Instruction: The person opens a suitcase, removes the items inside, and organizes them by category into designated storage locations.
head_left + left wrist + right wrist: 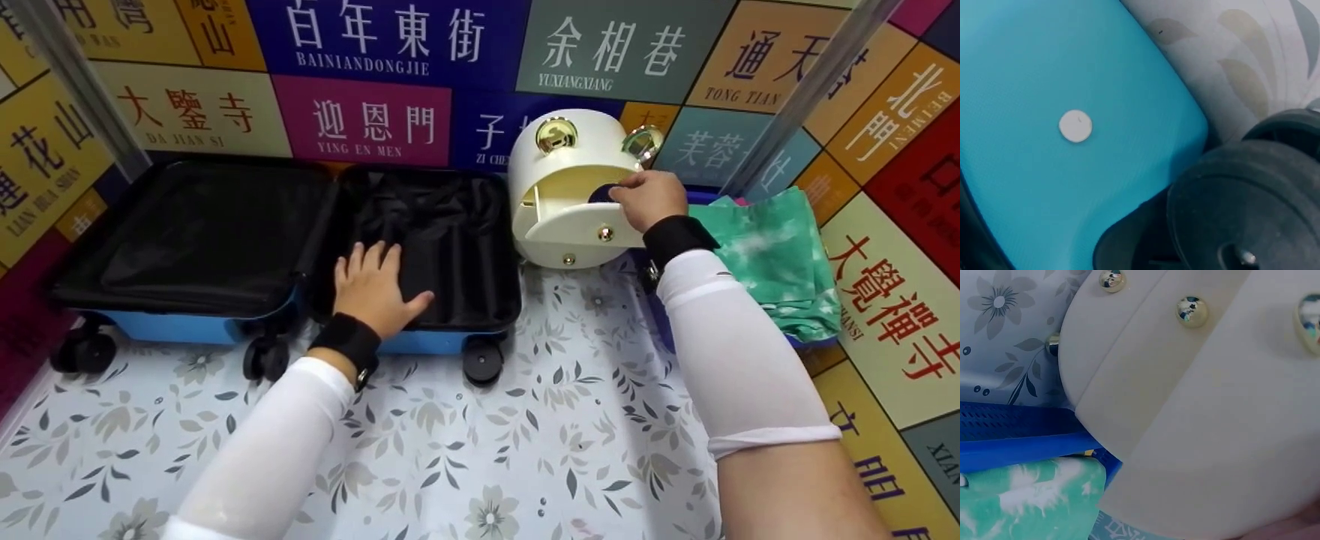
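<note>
My left hand (pixel 379 289), fingers spread, lies over the black-lined right half of an opened blue suitcase (pixel 465 255). The left wrist view shows only the suitcase's blue shell (pixel 1022 112) and a black wheel (pixel 1241 208). My right hand (pixel 654 201) reaches to the pulled-out upper drawer (pixel 570 222) of a white rounded box (pixel 525 169). Its fingertips pinch a small dark blue item (pixel 602 193) at the drawer, mostly hidden and of unclear kind. In the right wrist view the box's white front (pixel 1213 427) with gold knobs fills most of the frame.
Right of the box stands a blue basket (pixel 660 322) with folded green-and-white tie-dye cloth (pixel 780 262). The suitcase's other half (pixel 195 232) lies at left. A leaf-patterned cloth (pixel 480 457) covers the table. A sign-printed wall (pixel 360 120) rises behind.
</note>
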A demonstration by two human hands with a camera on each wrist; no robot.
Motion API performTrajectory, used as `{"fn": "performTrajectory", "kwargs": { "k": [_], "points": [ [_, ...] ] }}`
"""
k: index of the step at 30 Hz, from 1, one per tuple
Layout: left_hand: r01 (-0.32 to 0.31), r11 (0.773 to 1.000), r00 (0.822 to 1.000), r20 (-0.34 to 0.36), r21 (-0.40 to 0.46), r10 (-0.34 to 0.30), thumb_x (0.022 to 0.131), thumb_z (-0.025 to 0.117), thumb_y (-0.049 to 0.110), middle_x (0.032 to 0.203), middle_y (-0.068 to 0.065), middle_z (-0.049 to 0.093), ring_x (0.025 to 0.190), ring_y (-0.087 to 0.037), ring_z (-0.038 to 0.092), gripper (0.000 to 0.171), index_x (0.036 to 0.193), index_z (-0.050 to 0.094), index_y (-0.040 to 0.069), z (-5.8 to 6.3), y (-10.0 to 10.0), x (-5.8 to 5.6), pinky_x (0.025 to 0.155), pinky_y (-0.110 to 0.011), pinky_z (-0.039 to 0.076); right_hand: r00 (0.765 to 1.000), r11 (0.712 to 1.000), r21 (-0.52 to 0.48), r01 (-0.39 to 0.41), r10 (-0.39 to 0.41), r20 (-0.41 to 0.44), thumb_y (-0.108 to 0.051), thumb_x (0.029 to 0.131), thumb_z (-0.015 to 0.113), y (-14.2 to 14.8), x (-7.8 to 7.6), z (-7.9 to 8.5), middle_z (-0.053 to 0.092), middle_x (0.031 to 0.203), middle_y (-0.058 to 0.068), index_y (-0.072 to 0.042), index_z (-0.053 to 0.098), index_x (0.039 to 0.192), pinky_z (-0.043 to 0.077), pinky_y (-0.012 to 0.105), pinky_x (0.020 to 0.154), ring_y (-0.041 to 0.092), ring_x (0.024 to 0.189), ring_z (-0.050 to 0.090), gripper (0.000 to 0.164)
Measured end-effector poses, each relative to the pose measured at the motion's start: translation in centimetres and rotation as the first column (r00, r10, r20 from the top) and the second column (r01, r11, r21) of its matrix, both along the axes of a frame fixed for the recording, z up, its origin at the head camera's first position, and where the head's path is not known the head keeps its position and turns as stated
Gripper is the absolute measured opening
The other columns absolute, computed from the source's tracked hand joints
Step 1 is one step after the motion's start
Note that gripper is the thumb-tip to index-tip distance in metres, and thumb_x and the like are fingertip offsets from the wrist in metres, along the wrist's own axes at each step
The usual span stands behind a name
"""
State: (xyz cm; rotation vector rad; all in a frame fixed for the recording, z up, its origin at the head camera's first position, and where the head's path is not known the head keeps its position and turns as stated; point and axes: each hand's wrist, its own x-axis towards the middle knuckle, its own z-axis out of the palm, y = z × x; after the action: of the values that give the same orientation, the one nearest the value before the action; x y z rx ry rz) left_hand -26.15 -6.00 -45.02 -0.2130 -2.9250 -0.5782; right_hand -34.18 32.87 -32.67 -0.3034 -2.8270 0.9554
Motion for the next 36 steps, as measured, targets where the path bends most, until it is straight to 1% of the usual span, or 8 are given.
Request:
{"fn": "performTrajectory", "kwargs": {
  "k": [8,13,16,19,23,28,33,36],
  "points": [
    [0.002,1.0,1.0,-0.006,0.011,-0.002,0.092,0.07,0.064,0.168,-0.022,0.036,0.16,-0.048,0.019,0.095,0.163,0.039,0.01,0.1,0.1,0.0,0.128,-0.069,0.011,0.992,0.988,0.113,-0.11,0.103,0.068,-0.018,0.099,0.054,0.8,-0.3,0.4,0.066,0.142,0.023,-0.002,0.072,0.133,0.045,0.051,0.115,0.043,0.133,0.058,0.042],
    [-0.003,1.0,1.0,-0.009,-0.004,0.003,0.092,0.07,0.064,0.168,-0.021,0.037,0.16,-0.048,0.02,0.094,0.163,0.039,0.01,0.1,0.1,0.0,0.128,-0.069,0.012,0.992,0.983,0.137,-0.118,0.111,0.058,-0.017,0.095,0.049,1.1,-0.3,0.1,0.066,0.14,0.024,-0.002,0.072,0.133,0.046,0.051,0.114,0.043,0.131,0.059,0.046],
    [-0.003,1.0,1.0,-0.013,-0.008,0.003,0.091,0.071,0.063,0.167,-0.021,0.037,0.16,-0.048,0.021,0.094,0.163,0.039,0.011,0.1,0.1,-0.1,0.127,-0.07,0.013,0.996,0.99,0.116,-0.081,0.076,0.042,-0.022,0.098,0.049,1.2,-0.2,-0.2,0.071,0.128,0.025,-0.002,0.079,0.106,0.049,0.05,0.108,0.042,0.121,0.063,0.037],
    [-0.001,1.0,1.0,-0.013,-0.009,0.001,0.092,0.07,0.065,0.167,-0.021,0.037,0.16,-0.048,0.021,0.094,0.163,0.039,0.011,0.0,0.1,-0.1,0.127,-0.07,0.013,0.998,0.996,0.076,-0.044,0.041,0.04,-0.026,0.101,0.047,1.3,0.0,-0.4,0.069,0.12,0.026,-0.008,0.063,0.076,0.05,0.05,0.104,0.041,0.115,0.063,0.034],
    [0.0,1.0,1.0,-0.01,-0.007,0.0,0.092,0.068,0.066,0.167,-0.021,0.037,0.16,-0.048,0.02,0.095,0.163,0.039,0.01,0.0,0.1,-0.1,0.127,-0.07,0.013,0.998,0.999,0.047,-0.027,0.025,0.049,-0.027,0.103,0.044,1.2,0.1,-0.5,0.067,0.122,0.025,-0.013,0.051,0.074,0.048,0.049,0.104,0.039,0.116,0.062,0.033],
    [-0.003,1.0,1.0,-0.016,0.003,0.003,0.091,0.071,0.064,0.167,-0.022,0.037,0.16,-0.048,0.021,0.094,0.162,0.04,0.009,-0.2,0.0,-0.1,0.127,-0.071,0.012,0.999,1.0,0.022,-0.02,0.019,0.032,-0.032,0.105,0.043,1.0,0.3,-0.8,0.062,0.11,0.023,-0.014,0.046,0.074,0.047,0.048,0.101,0.036,0.109,0.059,0.035],
    [-0.005,1.0,1.0,-0.013,0.006,0.005,0.091,0.07,0.065,0.167,-0.022,0.037,0.16,-0.048,0.021,0.095,0.162,0.04,0.01,-0.2,0.0,-0.1,0.127,-0.071,0.012,0.998,1.0,-0.008,-0.003,0.002,-0.061,-0.034,0.106,0.044,0.6,0.6,-1.4,0.064,0.106,0.024,-0.012,0.048,0.073,0.048,0.048,0.099,0.037,0.107,0.061,0.039],
    [-0.008,1.0,1.0,-0.01,0.002,0.008,0.092,0.069,0.066,0.168,-0.021,0.037,0.16,-0.048,0.021,0.095,0.163,0.04,0.01,-0.1,-0.1,0.0,0.127,-0.07,0.012,0.98,0.999,-0.043,0.027,-0.035,-0.197,-0.034,0.106,0.047,-0.2,1.0,-2.5,0.068,0.105,0.022,-0.008,0.056,0.077,0.048,0.048,0.097,0.038,0.105,0.063,0.041]
  ]
}}
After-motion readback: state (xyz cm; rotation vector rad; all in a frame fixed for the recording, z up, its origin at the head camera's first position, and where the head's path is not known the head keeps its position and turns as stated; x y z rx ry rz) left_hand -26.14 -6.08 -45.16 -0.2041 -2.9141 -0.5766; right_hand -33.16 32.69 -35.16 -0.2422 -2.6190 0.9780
